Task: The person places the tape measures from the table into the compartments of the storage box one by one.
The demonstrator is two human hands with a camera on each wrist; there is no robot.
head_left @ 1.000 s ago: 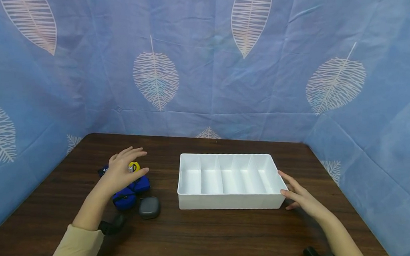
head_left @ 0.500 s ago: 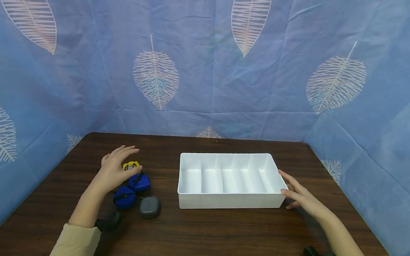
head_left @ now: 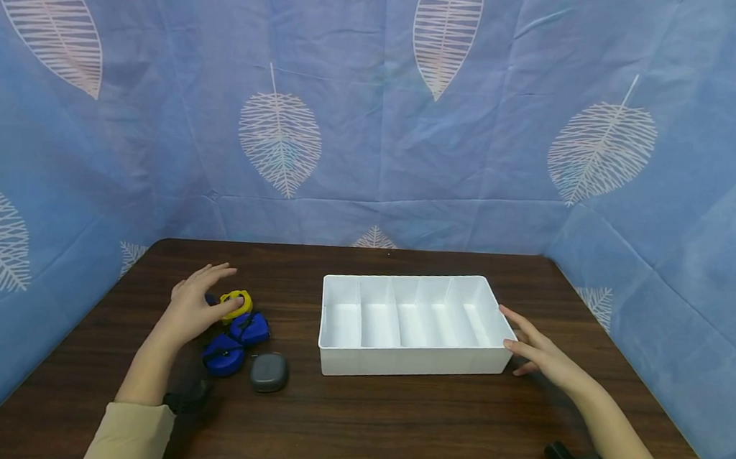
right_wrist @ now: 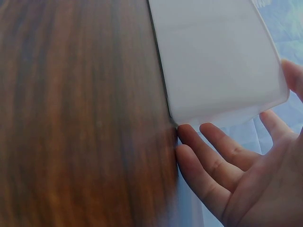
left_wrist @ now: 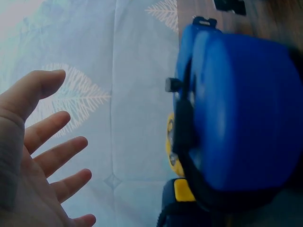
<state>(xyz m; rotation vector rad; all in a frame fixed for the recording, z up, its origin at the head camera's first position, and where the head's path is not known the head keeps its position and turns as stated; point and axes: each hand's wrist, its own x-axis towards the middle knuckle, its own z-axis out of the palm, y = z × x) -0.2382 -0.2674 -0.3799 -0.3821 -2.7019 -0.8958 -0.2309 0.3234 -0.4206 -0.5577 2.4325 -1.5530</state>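
Observation:
My left hand [head_left: 191,309] hovers with spread fingers, holding nothing, just left of a cluster of tape measures. In the head view its thumb overlaps the yellow tape measure [head_left: 243,309]; whether they touch I cannot tell. Two blue tape measures [head_left: 224,356] with black straps lie nearer, and one looms large in the left wrist view [left_wrist: 251,113]. A dark thing with a yellow patch [left_wrist: 184,190] is partly hidden behind them. My right hand [head_left: 546,359] rests its fingertips against the right end of the white compartment box [head_left: 416,363], thumb by the near corner.
A dark grey, rounded-square tape measure [head_left: 269,372] lies between the blue ones and the box. Everything stands on a dark wooden table [head_left: 391,433]. Blue leaf-print cloth [head_left: 362,142] hangs behind and along both sides.
My left hand has drifted left and a little nearer, uncovering more of the yellow tape measure. The right hand and the box stay where they were.

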